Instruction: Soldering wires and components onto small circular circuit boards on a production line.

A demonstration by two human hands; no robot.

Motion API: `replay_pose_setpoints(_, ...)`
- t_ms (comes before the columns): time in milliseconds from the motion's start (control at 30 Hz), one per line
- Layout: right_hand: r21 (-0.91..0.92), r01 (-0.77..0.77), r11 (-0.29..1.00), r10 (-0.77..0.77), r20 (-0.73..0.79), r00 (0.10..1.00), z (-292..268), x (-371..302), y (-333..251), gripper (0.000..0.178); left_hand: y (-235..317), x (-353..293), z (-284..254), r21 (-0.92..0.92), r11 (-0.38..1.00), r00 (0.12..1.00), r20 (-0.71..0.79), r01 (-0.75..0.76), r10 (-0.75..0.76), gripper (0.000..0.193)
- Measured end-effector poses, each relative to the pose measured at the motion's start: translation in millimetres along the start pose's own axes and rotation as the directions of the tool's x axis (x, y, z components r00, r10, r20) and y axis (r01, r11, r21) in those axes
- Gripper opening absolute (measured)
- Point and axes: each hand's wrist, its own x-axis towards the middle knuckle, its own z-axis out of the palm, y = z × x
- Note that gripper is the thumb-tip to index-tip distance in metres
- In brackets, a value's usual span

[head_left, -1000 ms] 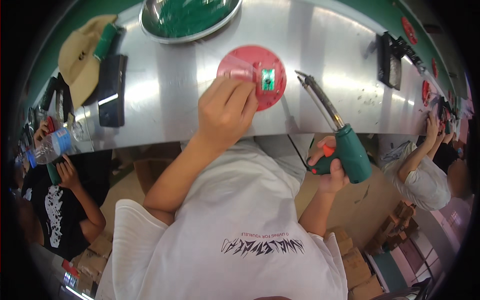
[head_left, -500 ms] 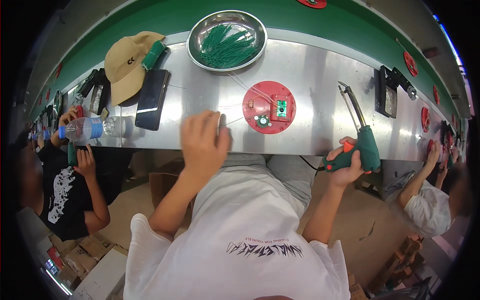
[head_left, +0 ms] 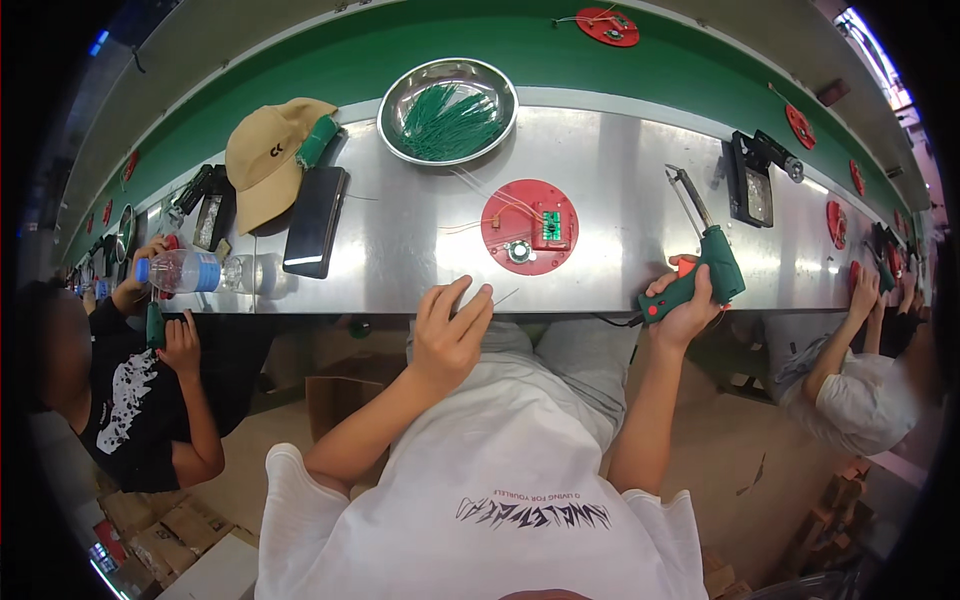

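My right hand (head_left: 685, 310) is wrapped round the handle of a green soldering gun (head_left: 722, 268) with an orange trigger; its metal tip points up and away over the bench. Closer to the middle, my left hand (head_left: 448, 335) is at the bench's front edge, fingers bent, with a thin dark wire (head_left: 508, 296) sticking out past the fingertips. Just beyond it lies a round red plastic disc (head_left: 505, 255). The disc carries a green circuit board (head_left: 551, 226), a round part (head_left: 518, 251) and thin loose wires running off its left side.
Behind the disc stands a steel bowl (head_left: 390, 135) of green wires (head_left: 450, 122). On the left are a black phone (head_left: 316, 222), a tan cap (head_left: 265, 165) and a lying water bottle (head_left: 190, 272). A soldering stand (head_left: 752, 185) sits at the right. Co-workers sit on both sides.
My left hand has dropped back toward the bench edge and moved right, away from the disc's left side. The soldering gun stays in my right hand. The view has tilted slightly.
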Motion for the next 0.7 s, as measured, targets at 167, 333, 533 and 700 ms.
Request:
replay_pose_setpoints(167,0.029,0.031,0.999,-0.032,0.023,0.999,-5,-7,2,0.030,3,16,-16,-0.251,0.964,0.995,-0.037,0.085,-0.097,0.013)
replay_pose_setpoints(333,0.048,0.011,0.999,-0.011,-0.016,1.000,-1,-8,7,0.028,0,49,-36,-0.245,0.969,0.991,-0.119,0.029,-0.060,0.017)
replay_pose_setpoints(533,-0.015,-0.035,0.999,0.035,-0.005,0.999,-12,-2,7,0.038,18,-34,-23,-0.341,0.924,0.982,0.126,0.174,-0.138,0.012)
replay_pose_setpoints(700,0.011,0.004,1.000,-0.003,-0.004,1.000,9,-4,3,0.034,34,-46,-3,-0.343,0.892,0.948,0.218,0.296,-0.231,0.013)
